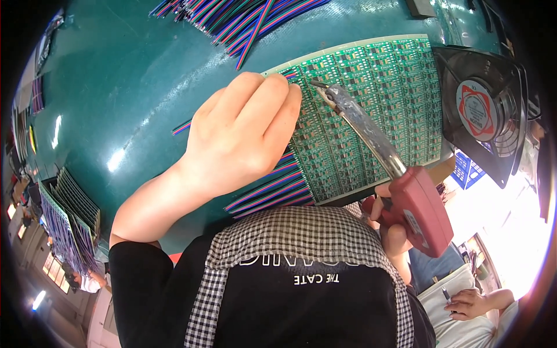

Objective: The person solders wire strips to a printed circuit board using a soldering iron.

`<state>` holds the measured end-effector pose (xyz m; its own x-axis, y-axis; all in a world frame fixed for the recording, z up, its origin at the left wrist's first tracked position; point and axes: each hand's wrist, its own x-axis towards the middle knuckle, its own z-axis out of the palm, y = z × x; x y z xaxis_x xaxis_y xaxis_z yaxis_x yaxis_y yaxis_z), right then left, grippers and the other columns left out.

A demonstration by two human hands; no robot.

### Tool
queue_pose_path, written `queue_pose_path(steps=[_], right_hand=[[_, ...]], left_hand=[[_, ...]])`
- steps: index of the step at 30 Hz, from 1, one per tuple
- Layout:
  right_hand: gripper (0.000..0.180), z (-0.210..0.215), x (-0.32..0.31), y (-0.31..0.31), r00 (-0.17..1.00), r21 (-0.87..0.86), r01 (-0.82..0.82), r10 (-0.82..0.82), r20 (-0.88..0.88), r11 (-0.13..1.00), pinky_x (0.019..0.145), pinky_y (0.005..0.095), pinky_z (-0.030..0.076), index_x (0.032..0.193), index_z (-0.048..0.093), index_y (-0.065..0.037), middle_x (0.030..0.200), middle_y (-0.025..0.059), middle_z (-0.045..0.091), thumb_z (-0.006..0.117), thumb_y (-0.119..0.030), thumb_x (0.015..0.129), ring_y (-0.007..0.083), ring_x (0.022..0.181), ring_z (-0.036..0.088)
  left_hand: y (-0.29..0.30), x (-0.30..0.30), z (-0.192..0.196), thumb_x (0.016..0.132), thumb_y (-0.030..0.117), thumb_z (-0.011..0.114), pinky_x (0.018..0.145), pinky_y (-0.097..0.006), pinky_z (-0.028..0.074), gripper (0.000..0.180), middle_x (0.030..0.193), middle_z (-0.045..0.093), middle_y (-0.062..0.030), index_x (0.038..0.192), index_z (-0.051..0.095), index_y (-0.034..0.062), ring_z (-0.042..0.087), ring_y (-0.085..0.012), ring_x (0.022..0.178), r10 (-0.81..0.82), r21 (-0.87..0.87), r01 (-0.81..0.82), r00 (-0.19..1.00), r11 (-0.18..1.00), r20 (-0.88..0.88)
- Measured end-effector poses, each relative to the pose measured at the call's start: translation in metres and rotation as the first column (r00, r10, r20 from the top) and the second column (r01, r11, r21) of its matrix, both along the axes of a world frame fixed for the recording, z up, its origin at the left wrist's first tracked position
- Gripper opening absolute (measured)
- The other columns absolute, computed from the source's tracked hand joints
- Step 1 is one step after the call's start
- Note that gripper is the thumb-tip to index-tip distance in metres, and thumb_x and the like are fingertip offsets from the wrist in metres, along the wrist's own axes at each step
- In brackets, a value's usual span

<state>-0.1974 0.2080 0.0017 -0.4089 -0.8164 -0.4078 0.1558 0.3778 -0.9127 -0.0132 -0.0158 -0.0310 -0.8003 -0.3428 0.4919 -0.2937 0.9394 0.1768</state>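
Note:
My left hand (243,130) rests on the left edge of a green circuit board panel (377,98), fingers curled and pressed together on a coloured ribbon wire whose end shows at my fingertips. My right hand (390,223) grips the red handle of a soldering iron (406,197). Its long foil-wrapped shaft reaches up over the board, and the tip (316,84) hovers just right of my left fingertips. Several coloured ribbon wires (272,194) stick out from the board's left edge under my left hand.
A heap of loose ribbon wires (243,20) lies at the top of the teal table (127,98). A black fan (484,110) stands at the right. Finished boards with wires (67,223) are stacked at the left. Another person's hand (467,301) holds a pen at lower right.

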Motion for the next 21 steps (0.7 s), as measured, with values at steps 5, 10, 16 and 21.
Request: queue_pose_path(steps=[5,10,16,21], right_hand=[[0.093,-0.008,-0.005,0.009,0.999,-0.011,-0.051,0.051,0.004,0.999,0.068,0.0269,0.049,0.134,0.043,0.006,0.090,0.0081,0.065,0.077,-0.055,0.073,0.0124,0.068,0.061],[0.090,-0.022,-0.008,0.015,0.927,-0.024,-0.233,0.214,-0.308,0.972,0.068,0.0270,0.050,0.135,0.043,0.004,0.097,0.0094,0.065,0.077,-0.052,0.074,0.0137,0.068,0.062],[0.089,-0.002,-0.002,0.002,0.998,-0.016,0.002,0.000,0.068,1.000,0.064,0.0252,0.047,0.131,0.047,0.003,0.093,0.0070,0.063,0.080,-0.054,0.071,0.0127,0.073,0.061],[0.089,0.005,0.006,-0.008,0.985,-0.018,0.106,-0.102,0.136,0.994,0.062,0.0227,0.045,0.131,0.047,0.003,0.091,0.0059,0.062,0.082,-0.051,0.070,0.0115,0.072,0.059]], left_hand=[[0.000,0.000,-0.002,0.062,0.005,0.063,0.055,-0.024,0.048,0.025,0.083,0.056,-0.0049,0.086,0.064,-0.0017,0.057,-0.0171,0.073,0.005,-0.042,-0.006,1.000,0.999,-0.020],[0.002,0.001,-0.003,0.062,0.005,0.063,0.054,-0.024,0.047,0.024,0.084,0.056,-0.0049,0.085,0.065,-0.0018,0.057,-0.0169,0.074,0.010,-0.069,-0.010,1.000,0.998,-0.009],[0.003,0.001,-0.002,0.061,0.005,0.063,0.053,-0.024,0.046,0.023,0.082,0.055,-0.0046,0.084,0.064,-0.0019,0.056,-0.0163,0.072,0.013,-0.065,-0.014,1.000,0.998,-0.005],[0.004,-0.001,0.002,0.061,0.005,0.063,0.052,-0.024,0.044,0.021,0.079,0.053,-0.0040,0.081,0.064,-0.0008,0.055,-0.0158,0.070,0.028,-0.093,-0.025,0.999,0.995,0.039]])
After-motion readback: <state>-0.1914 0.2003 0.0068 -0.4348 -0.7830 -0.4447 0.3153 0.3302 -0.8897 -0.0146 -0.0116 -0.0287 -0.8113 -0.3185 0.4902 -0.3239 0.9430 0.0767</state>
